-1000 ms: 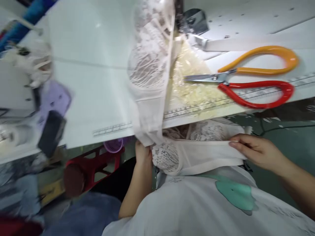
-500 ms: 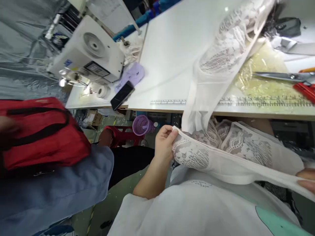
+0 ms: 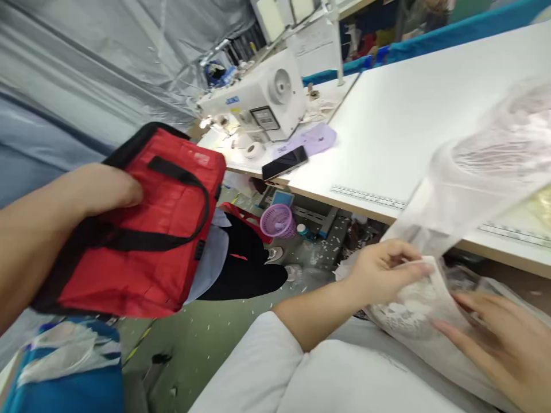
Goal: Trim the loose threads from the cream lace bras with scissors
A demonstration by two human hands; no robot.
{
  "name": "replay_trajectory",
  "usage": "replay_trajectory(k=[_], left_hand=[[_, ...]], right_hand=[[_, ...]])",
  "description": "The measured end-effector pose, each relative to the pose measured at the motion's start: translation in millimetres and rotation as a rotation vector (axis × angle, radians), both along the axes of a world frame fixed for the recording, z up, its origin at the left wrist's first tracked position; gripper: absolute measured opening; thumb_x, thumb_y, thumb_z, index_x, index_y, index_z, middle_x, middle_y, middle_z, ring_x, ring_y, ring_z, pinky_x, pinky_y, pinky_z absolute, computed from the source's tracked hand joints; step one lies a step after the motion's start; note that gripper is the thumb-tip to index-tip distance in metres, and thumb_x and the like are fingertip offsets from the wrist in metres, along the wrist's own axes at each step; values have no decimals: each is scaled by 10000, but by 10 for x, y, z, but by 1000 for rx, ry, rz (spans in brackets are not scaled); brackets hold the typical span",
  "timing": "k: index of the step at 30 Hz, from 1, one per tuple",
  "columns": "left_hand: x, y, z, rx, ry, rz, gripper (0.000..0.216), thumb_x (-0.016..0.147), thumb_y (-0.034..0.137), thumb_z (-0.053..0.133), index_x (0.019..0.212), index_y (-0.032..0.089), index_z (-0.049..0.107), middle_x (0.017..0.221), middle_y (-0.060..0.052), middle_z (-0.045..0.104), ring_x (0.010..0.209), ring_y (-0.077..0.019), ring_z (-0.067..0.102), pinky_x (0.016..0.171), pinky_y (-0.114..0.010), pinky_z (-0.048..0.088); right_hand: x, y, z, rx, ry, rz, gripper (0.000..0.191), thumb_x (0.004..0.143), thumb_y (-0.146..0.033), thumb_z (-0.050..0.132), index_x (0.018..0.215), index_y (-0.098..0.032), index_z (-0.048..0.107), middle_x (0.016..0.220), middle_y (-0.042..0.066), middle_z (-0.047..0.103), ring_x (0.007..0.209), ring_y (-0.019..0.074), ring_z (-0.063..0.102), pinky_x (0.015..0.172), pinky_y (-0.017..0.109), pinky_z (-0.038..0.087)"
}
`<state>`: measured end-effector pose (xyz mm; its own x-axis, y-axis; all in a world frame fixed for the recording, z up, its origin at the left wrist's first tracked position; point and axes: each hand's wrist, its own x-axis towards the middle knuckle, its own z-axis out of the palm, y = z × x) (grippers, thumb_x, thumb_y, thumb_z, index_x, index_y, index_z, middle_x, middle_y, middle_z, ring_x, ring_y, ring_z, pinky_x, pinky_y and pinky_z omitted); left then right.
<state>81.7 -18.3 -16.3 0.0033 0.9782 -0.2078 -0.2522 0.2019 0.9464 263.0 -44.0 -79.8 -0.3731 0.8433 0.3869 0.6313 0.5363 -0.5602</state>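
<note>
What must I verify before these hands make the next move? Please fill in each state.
Left hand grips the white lace garment: ok, pinched at its edge.
Right hand has firm hold: cannot tell, blurred.
White lace length over the edge of the white table is separate from the garment: cannot tell.
Flat black phone lies back from the table edge: not ok, one end reaches it.
Red fabric bag with black straps is apart from these hands: ok.
</note>
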Motion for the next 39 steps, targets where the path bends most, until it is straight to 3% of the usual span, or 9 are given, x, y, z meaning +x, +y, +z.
replay_trajectory(k=[2, 5, 11, 16, 26, 33, 39], left_hand=[[-58, 43, -15, 11, 12, 8, 409, 560, 501, 777, 649, 166, 560, 629, 15, 547, 586, -88, 470, 570, -241, 378], [-145, 109, -45, 13, 68, 25, 344, 602, 441, 778, 665, 168, 576, 651, 15, 572, 603, -90, 496, 586, -229, 396], [-239, 260, -166, 20, 102, 20, 226, 681, 347, 744, 702, 177, 598, 668, 9, 612, 599, -96, 527, 575, -215, 414], [-241, 317, -221, -10, 72, 30, 266, 648, 378, 763, 690, 175, 598, 667, 5, 620, 589, -96, 525, 570, -219, 415], [-270, 293, -108, -53, 74, 43, 240, 620, 325, 770, 647, 160, 598, 619, 26, 578, 580, -80, 498, 577, -212, 397], [-306, 344, -149, -118, 58, -2, 258, 571, 333, 810, 644, 160, 634, 591, 36, 586, 530, -63, 471, 530, -199, 380], [-271, 344, -40, -369, -166, -27, 321, 428, 284, 865, 586, 144, 623, 562, 24, 600, 496, -83, 522, 502, -212, 396]], right_hand=[[-96, 23, 117, 78, -42, -13, 322, 922, -523, 416, 824, -243, 540, 747, 47, 638, 659, 205, 630, 500, 314, 457], [-217, 96, 225, 119, -48, -20, 267, 958, -368, 431, 778, -207, 544, 712, 35, 641, 628, 166, 615, 534, 264, 445], [-219, 141, 199, 156, -163, -70, 336, 975, -324, 405, 793, -142, 620, 697, 63, 667, 612, 170, 631, 544, 259, 460], [-224, 143, 194, 137, -124, -46, 347, 990, -302, 369, 828, -142, 631, 675, 56, 676, 573, 161, 638, 524, 256, 484], [-78, 96, 164, -357, 202, 19, 289, 882, -470, 524, 862, -215, 658, 803, 58, 693, 697, 191, 660, 531, 266, 519], [-91, 121, 286, -548, 271, 38, 297, 877, -441, 529, 759, -205, 665, 674, 22, 631, 614, 157, 587, 541, 264, 453], [-4, 4, 247, -872, 467, 89, 309, 828, -478, 576, 723, -203, 670, 676, 20, 613, 626, 167, 561, 558, 269, 434]])
